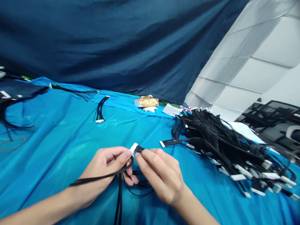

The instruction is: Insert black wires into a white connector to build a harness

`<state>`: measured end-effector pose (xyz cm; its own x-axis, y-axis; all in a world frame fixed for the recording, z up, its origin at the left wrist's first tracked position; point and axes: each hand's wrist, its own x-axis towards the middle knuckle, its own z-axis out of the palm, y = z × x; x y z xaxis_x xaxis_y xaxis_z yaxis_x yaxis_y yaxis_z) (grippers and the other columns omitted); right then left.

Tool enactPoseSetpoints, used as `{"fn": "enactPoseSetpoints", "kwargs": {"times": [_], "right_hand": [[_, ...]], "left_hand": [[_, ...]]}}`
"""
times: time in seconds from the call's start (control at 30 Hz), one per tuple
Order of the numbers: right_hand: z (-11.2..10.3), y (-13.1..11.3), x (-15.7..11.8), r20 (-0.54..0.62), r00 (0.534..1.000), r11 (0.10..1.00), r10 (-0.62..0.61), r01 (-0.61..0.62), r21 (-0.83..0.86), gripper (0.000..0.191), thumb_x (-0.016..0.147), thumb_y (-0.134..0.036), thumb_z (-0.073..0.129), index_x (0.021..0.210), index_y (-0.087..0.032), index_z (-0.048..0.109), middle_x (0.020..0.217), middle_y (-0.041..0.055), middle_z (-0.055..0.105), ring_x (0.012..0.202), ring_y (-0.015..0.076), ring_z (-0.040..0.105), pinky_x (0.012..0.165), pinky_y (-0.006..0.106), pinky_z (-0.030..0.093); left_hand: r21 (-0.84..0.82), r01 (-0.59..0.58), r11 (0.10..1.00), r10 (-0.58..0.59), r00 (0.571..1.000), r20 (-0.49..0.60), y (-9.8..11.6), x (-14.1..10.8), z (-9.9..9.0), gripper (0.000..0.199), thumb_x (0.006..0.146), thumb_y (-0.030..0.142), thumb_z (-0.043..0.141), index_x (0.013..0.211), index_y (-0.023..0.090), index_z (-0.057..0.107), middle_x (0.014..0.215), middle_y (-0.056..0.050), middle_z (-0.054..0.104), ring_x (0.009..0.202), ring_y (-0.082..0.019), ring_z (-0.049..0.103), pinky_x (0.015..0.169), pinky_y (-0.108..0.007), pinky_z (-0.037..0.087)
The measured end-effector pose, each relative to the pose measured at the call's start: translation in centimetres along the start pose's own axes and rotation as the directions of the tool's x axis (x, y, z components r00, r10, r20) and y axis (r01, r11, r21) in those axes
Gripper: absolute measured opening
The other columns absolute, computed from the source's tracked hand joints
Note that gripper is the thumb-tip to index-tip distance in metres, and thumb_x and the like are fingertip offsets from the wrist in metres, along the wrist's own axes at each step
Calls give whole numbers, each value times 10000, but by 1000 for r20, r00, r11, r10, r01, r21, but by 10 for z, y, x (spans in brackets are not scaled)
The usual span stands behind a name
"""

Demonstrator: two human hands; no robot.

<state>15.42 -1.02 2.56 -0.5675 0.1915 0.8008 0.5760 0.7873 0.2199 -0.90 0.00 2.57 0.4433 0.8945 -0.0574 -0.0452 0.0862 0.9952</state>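
Note:
Between my hands, over the blue sheet, is a white connector (133,147) with black wires running into it. My left hand (106,166) is closed, thumb and fingers pinching the connector's lower end. The fingers of my right hand (160,172) grip the short black wires (139,148) at the connector's right side. Longer black cables (119,196) loop through my left hand; one strand lies across its wrist and others hang down toward the bottom edge. My fingers partly hide the connector and the wire ends.
A large pile of black wire harnesses (213,137) with white connectors lies at right. Smaller harnesses (101,109) lie ahead and at left, near a rubber band (12,144). A gold packet (146,101) sits at the back of the blue sheet (65,132), before a dark curtain (105,38).

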Motion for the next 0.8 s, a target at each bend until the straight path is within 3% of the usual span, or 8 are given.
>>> {"fn": "enactPoseSetpoints", "kwargs": {"times": [0.4, 0.63, 0.8], "right_hand": [[6, -5, -4, -43, 994, 995, 98, -98, 7, 249, 876, -113, 371, 922, -21, 598, 753, 111, 611, 694, 175, 552, 570, 279, 461], [8, -6, 1, -63, 997, 999, 51, -51, 11, 263, 863, -107, 374, 871, 10, 610, 717, 131, 603, 656, 182, 549, 535, 279, 448], [10, -7, -7, -88, 985, 988, 147, -142, 51, 246, 865, -107, 392, 950, -20, 605, 751, 107, 595, 710, 166, 538, 586, 269, 434]], "left_hand": [[-62, 32, 998, -31, 999, 20, 0, -2, 5, 294, 797, 356, 480, 601, 142, 530, 563, -20, 599, 540, -128, 588, 523, -201, 448], [-132, 37, 991, -34, 999, 22, -3, -3, 5, 290, 793, 349, 489, 593, 142, 528, 562, -2, 574, 521, -111, 564, 516, -193, 438], [-128, 38, 991, -31, 998, 58, 0, -3, 3, 314, 814, 365, 448, 604, 142, 518, 573, -40, 617, 556, -131, 585, 542, -203, 434]]}}
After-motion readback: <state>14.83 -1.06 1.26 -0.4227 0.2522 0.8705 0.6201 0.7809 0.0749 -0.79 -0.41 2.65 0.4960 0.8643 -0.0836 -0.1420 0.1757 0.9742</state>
